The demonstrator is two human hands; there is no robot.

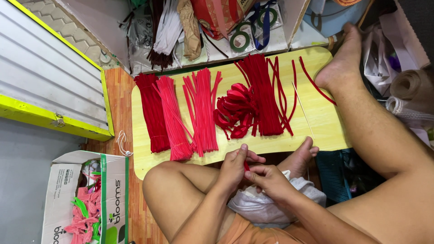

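Observation:
My left hand (234,166) and my right hand (270,180) meet over my lap, both pinching a small red piece (246,166), mostly hidden by the fingers. Just beyond them lies a pale wooden board (325,126). On it are a dark red bundle of fuzzy wire stems (153,113), two pinkish-red bundles (174,119) (203,110), a pile of red ribbon loops (235,110) and a deep red bundle (264,92) with loose stems beside it. A thin wooden stick (304,110) lies on the board's right part.
My bare foot (341,61) rests on the board's far right corner. A white plastic bag (266,205) sits in my lap. An open cardboard box (113,199) with pink and green pieces stands at lower left. Green tape rolls (239,40), bags and clutter lie behind the board.

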